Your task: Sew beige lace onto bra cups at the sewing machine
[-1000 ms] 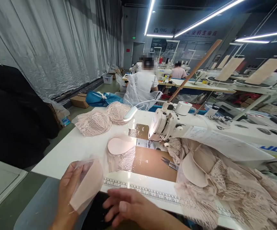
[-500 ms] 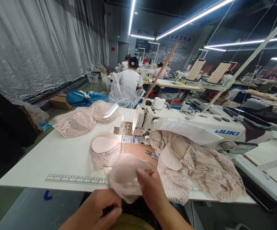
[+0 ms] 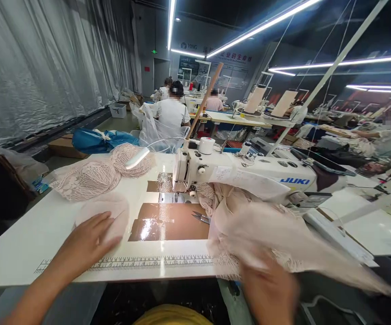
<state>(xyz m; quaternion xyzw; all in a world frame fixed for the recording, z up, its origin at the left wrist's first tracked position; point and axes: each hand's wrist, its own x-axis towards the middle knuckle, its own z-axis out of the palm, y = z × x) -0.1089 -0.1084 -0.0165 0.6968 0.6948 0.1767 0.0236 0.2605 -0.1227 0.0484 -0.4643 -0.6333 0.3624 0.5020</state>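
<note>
My left hand [image 3: 86, 241] lies flat, fingers stretched out, on a pale pink bra cup with lace [image 3: 109, 212] on the white sewing table [image 3: 22, 243]. My right hand [image 3: 270, 293] is blurred by motion at the table's front edge, under a heap of pink lace pieces [image 3: 276, 234] that is smeared as it moves; its fingers do not show clearly. A white Juki sewing machine [image 3: 249, 174] stands behind the heap. Small scissors [image 3: 200, 217] rest on the brown plate [image 3: 171, 221] beside the needle.
A stack of lace cups [image 3: 97, 174] sits at the table's far left. A gooseneck lamp [image 3: 137, 158] hangs over it. A printed ruler [image 3: 148, 262] runs along the front edge. Other people sit at machines behind, one in a white shirt [image 3: 171, 115]. Grey curtain at left.
Both hands held one cup in front of me. Now my left hand has moved left onto the cup on the table, and my right hand has swung right to the lace heap.
</note>
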